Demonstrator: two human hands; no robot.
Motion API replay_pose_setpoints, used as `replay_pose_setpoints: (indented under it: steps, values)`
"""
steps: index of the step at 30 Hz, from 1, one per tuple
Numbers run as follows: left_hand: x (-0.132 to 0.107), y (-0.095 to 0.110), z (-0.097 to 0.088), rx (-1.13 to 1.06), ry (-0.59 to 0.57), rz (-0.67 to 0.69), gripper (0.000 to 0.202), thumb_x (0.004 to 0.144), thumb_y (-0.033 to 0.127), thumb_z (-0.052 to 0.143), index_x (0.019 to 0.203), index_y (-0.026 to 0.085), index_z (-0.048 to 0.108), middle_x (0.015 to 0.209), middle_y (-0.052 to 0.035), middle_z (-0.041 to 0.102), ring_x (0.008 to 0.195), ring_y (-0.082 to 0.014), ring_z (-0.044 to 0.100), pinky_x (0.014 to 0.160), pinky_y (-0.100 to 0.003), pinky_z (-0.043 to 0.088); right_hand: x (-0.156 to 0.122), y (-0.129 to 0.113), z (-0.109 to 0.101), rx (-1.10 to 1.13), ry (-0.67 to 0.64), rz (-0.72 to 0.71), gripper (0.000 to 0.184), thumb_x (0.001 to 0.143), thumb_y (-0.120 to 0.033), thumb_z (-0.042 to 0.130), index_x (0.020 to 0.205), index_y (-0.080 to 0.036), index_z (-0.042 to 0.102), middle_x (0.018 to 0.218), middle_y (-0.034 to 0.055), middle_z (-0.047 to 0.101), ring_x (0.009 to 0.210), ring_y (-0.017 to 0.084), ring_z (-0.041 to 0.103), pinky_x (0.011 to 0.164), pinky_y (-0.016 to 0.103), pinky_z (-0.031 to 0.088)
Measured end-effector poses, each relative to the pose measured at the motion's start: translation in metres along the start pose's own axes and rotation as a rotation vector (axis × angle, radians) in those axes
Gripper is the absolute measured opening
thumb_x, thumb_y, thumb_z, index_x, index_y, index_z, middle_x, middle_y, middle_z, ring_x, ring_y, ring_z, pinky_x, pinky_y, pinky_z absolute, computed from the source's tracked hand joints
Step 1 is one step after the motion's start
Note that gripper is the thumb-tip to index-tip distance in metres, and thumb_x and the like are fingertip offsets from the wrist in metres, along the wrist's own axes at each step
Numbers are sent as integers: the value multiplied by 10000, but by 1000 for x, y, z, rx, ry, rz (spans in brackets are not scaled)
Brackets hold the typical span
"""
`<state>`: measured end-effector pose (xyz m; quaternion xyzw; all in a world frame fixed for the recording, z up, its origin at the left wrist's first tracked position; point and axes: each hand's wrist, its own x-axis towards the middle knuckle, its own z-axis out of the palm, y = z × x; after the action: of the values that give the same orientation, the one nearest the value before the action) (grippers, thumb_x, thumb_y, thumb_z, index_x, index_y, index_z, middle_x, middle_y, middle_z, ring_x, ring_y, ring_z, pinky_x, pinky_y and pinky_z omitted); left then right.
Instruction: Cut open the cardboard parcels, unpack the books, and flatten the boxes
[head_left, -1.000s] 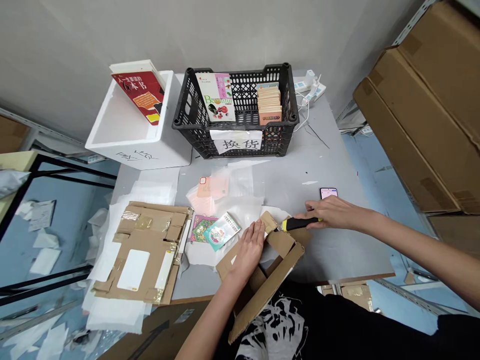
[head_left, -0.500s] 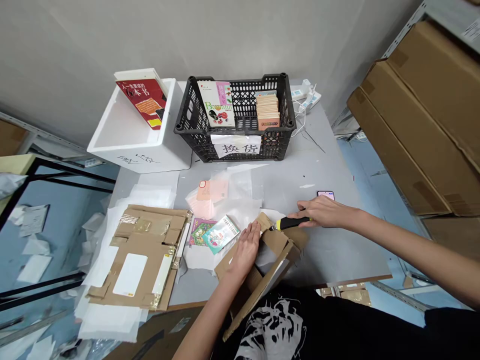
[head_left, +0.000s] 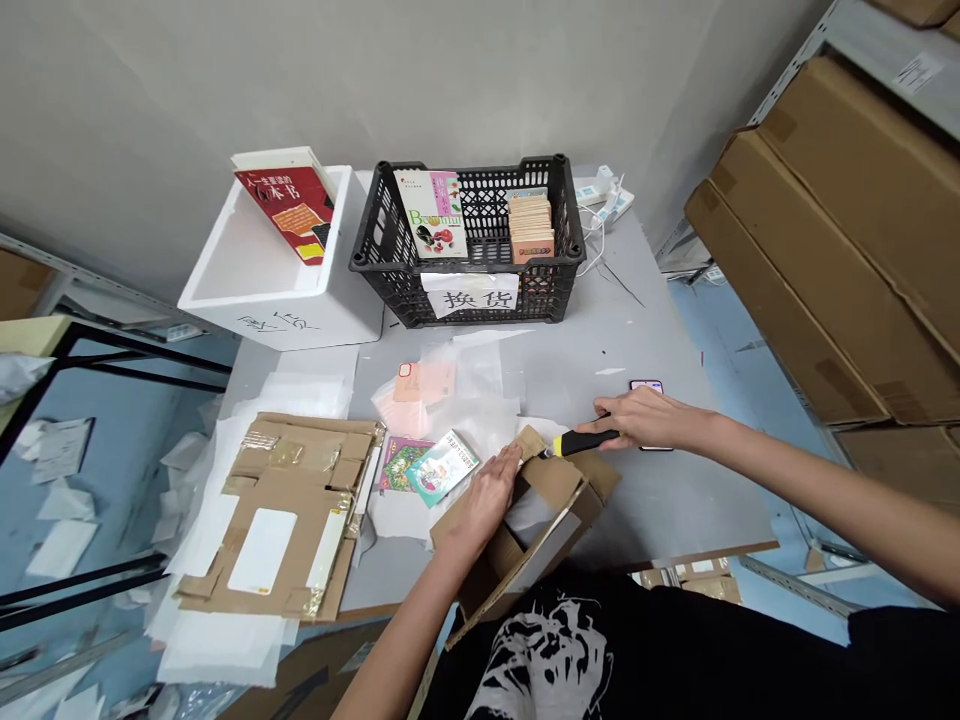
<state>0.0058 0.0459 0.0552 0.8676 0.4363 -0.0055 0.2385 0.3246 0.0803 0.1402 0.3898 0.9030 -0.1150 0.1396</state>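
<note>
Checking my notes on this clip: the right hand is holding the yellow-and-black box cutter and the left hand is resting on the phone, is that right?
Not quite. The head view shows the left hand resting on the cardboard box, not on the phone. The right hand does hold the yellow-and-black box cutter.

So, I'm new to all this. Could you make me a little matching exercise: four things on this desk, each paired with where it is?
Things:
1. red book
2. yellow-and-black utility knife
3. phone
4. stack of small booklets

Places:
A. black plastic crate
B. right hand
C. white foam box
D. grey table

Pairs: 1-C, 2-B, 3-D, 4-A
</note>
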Motion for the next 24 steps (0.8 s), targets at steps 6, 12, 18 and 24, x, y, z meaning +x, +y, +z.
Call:
replay_pose_setpoints:
  steps: [6, 12, 18, 24]
  values:
    - [-5, 0, -27, -130, -8, -117, 392, 983, 238, 256, 1313, 217, 466, 1195, -80, 657, 1027, -181, 657, 845, -284, 502, -28, 32, -1, -30, 41, 349, 427, 937, -481, 383, 1325, -356, 511, 962, 36, 592, 514, 99, 472, 464, 245, 200]
    - [17, 3, -59, 120, -187, -275, 430, 980, 380, 269, 1235, 156, 532, 884, -137, 720, 861, -280, 691, 710, -340, 482, 35, 4, 52, 88, 12, 535, 458, 950, -388, 403, 1380, -233, 434, 1103, 116, 565, 842, 205, 593, 662, 271, 390]
    - [-6, -26, -58, 124, -198, -286, 388, 956, 414, 346, 1165, 187, 583, 911, -117, 716, 919, -268, 671, 723, -308, 448, 74, -20, 112, 199, -26, 705, 371, 941, -296, 435, 1250, -101, 497, 1141, 198, 557, 1095, 273, 510, 887, 350, 378]
    - [-22, -49, -54, 89, -206, -306, 407, 962, 378, 318, 830, 171, 643, 832, -113, 702, 843, -249, 656, 696, -298, 404, 74, -36, 116, 268, -45, 764, 315, 922, -289, 462, 1175, -119, 541, 1154, 206, 566, 1108, 283, 518, 854, 348, 406]
